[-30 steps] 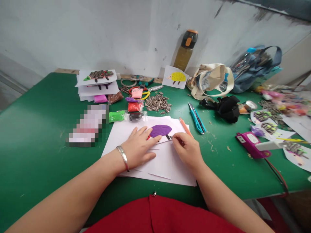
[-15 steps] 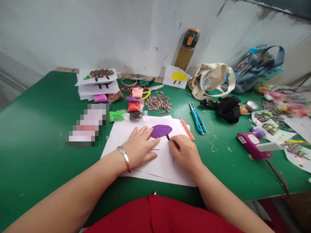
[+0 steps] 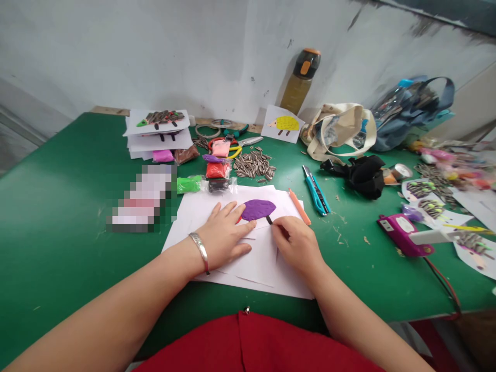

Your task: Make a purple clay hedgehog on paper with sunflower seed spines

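Note:
A flat purple clay shape (image 3: 259, 210) lies on white paper (image 3: 256, 258), with a small red piece at its left end, partly covered by my fingers. My left hand (image 3: 222, 237) rests on the paper with its fingers spread, the fingertips touching the shape's left side. A short black strip (image 3: 269, 219) sticks out below the shape's right end. My right hand (image 3: 296, 243) is closed, thumb and forefinger pinched at the lower tip of that strip; whether anything is inside the fingers is hidden.
Clay packets (image 3: 217, 169), sunflower seeds (image 3: 254, 164) and scissors (image 3: 250, 141) lie behind the paper. To the right are an orange stick (image 3: 299, 206), a teal cutter (image 3: 315, 191) and a magenta device (image 3: 405, 235). Stacked papers (image 3: 158, 139) stand back left.
My right fingertips have shifted slightly away from the black strip, so more of it shows. My left hand stays in place. The whole view has moved a little.

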Action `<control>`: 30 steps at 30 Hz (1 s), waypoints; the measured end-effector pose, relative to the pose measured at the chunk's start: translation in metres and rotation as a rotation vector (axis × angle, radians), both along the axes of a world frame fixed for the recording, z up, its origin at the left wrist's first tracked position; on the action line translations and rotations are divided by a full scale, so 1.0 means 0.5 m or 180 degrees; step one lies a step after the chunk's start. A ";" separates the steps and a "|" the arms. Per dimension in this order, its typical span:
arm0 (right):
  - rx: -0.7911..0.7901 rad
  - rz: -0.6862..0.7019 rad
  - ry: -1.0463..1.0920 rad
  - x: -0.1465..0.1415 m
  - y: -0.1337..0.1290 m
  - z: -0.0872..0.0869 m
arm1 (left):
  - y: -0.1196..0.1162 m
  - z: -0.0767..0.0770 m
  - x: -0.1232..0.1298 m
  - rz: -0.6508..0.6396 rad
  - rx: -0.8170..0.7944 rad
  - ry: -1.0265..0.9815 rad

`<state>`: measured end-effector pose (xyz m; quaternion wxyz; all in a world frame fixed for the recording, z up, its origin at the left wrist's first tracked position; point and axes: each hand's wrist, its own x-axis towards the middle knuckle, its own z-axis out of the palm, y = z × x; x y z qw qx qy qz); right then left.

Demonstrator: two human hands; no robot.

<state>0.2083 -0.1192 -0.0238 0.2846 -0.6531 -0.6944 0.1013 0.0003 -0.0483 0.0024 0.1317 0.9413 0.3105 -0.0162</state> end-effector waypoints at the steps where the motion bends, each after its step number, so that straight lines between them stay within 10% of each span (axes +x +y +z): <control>1: 0.0003 -0.0015 0.0022 0.001 0.000 -0.001 | 0.000 -0.001 0.000 0.0002 0.0015 -0.0025; 30: 0.0049 -0.0071 0.0067 -0.003 -0.001 -0.004 | 0.000 0.005 0.002 0.0023 -0.0033 0.0155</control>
